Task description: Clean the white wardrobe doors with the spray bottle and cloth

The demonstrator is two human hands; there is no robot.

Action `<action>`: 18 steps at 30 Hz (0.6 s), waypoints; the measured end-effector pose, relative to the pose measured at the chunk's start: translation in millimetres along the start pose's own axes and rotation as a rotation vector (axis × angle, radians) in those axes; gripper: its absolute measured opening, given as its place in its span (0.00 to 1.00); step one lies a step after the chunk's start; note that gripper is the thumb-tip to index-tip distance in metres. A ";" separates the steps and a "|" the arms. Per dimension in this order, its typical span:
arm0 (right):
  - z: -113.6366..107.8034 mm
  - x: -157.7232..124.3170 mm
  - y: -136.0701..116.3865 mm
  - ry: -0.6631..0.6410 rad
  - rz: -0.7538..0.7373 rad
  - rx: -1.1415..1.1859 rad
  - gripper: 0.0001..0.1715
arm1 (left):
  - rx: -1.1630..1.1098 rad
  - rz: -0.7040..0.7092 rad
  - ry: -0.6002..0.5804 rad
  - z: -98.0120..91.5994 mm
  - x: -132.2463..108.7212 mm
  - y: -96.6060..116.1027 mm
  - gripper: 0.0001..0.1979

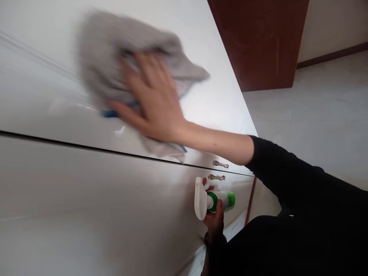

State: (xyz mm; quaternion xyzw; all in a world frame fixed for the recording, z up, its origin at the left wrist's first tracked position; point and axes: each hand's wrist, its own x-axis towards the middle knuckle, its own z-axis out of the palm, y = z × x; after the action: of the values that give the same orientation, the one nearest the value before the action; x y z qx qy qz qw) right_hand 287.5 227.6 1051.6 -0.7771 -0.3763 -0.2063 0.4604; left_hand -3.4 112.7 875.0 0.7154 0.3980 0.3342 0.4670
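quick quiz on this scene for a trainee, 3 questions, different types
1. Which hand holds the spray bottle?
2. True or false: the grey cloth lies under the right hand, against the glossy white panel.
3. Fill the gap: the bottle's trigger head is ____.

Key:
1. The left hand
2. True
3. White

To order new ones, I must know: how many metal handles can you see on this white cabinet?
2. One handle sits just above the seam between the white panels, the other just below it. More may be hidden behind the arm.
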 end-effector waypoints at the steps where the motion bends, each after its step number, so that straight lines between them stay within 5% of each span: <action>1: -11.5 25.3 -14.4 0.043 -0.055 -0.005 0.58 | 0.000 0.020 0.007 -0.6 -0.5 -2.5 0.26; 4: -13.7 64.5 -17.8 0.104 -0.122 0.108 0.53 | 0.007 0.067 0.027 -5.5 -4.1 -7.4 0.27; 8: 43.8 50.8 52.5 0.073 0.071 0.307 0.50 | 0.017 0.066 0.019 -17.2 -8.0 -3.4 0.25; 13: 106.4 -37.0 156.2 0.047 0.431 0.391 0.51 | 0.025 0.018 -0.039 -18.6 -4.8 4.5 0.23; 18: 120.8 -171.0 178.5 0.027 0.707 0.403 0.44 | 0.015 -0.022 -0.083 -18.0 -3.3 6.5 0.26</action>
State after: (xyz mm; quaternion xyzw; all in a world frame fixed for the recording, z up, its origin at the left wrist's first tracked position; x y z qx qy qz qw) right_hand 314.7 213.0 778.2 -0.7499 -0.1128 0.0322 0.6511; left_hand -18.6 115.4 886.9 0.7279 0.3886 0.2961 0.4811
